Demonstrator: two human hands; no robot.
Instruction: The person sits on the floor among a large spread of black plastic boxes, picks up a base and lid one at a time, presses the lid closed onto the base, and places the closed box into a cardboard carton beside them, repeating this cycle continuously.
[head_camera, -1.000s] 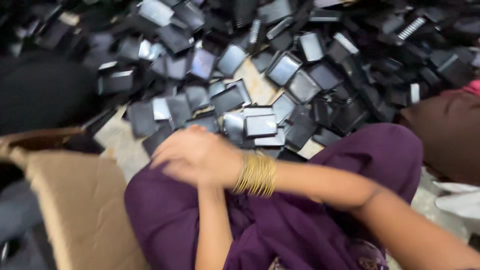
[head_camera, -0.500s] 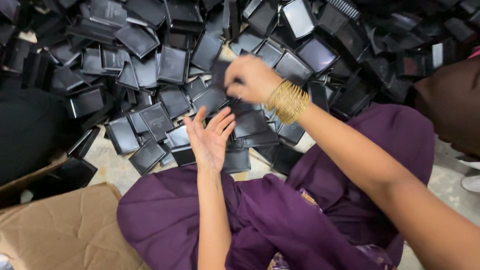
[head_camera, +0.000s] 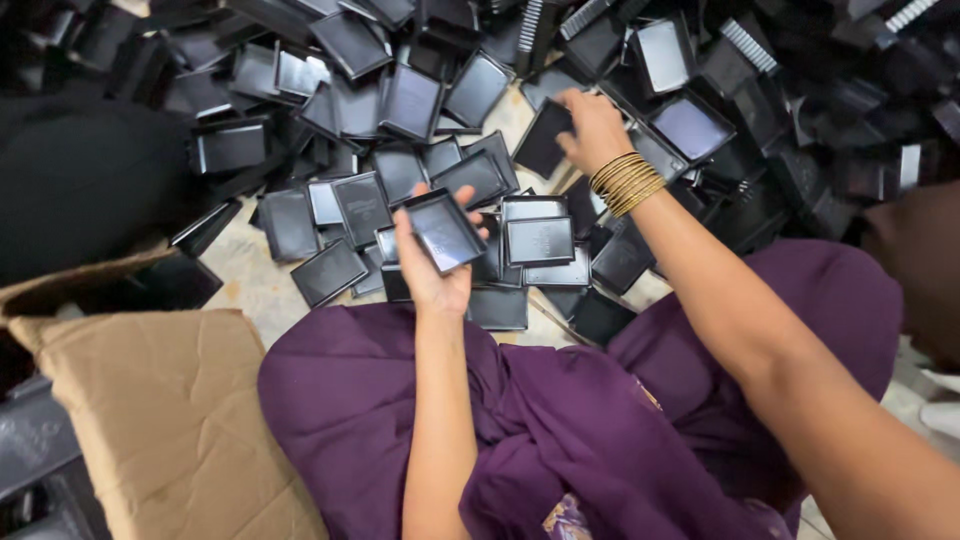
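Trays everywhere: the left hand (head_camera: 432, 268) has its grip clamped on a shallow black square tray (head_camera: 443, 231), hollow side up, one corner pointing away from her. Beyond and to its right, the right hand (head_camera: 592, 128) pinches another black tray (head_camera: 545, 138) tilted on the floor pile (head_camera: 360, 200).

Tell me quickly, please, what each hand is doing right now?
Left hand: closed on a shallow black square plastic tray.
Right hand: gripping another black plastic tray in the pile.
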